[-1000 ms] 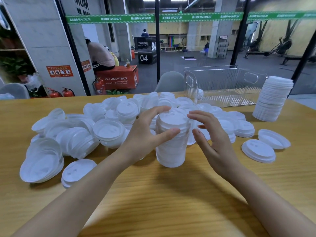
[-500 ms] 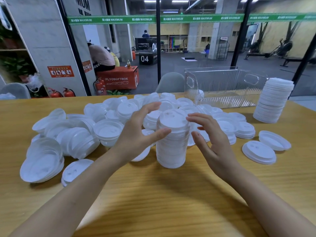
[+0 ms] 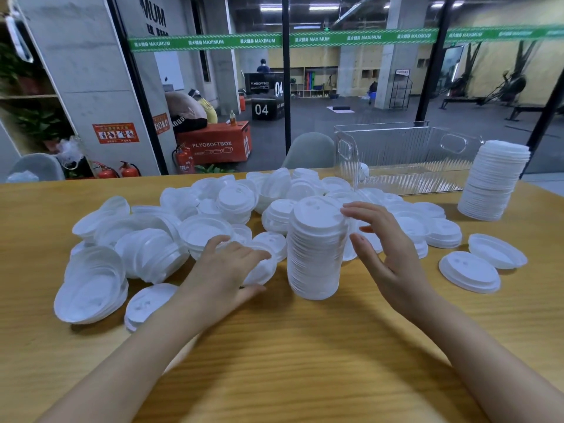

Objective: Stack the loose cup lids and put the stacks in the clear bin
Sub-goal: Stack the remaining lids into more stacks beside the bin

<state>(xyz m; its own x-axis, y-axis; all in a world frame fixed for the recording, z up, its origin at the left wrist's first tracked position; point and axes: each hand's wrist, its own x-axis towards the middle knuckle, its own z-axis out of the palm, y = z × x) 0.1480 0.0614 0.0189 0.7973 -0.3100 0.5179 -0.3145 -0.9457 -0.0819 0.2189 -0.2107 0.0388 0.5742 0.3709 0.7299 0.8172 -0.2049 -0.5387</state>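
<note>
Hands work near the table's point(image 3: 305, 361) middle: the left hand point(image 3: 232, 267) lies relaxed, fingers spread over a loose lid point(image 3: 264, 274). The right hand point(image 3: 393, 264) is released too, fingertips brushing the standing stack point(image 3: 316, 254). Best to steady that stack and seat each lid square from the pile point(image 3: 195, 221) behind. The clear bin point(image 3: 406, 157) waits at the far right edge, a second stack point(image 3: 494, 184) beside it.

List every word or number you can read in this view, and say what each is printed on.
"MAXIMUM", repeated: green band across the glass; the characters beside it are blurred.
"PLYOSOFTBOX": front of the red box.
"03": side of that box.
"04": black box.
"MUM": wall lettering, cut off by the frame.
Too small to read: red signs on the pillar.
No text shows on the cup lids.
</note>
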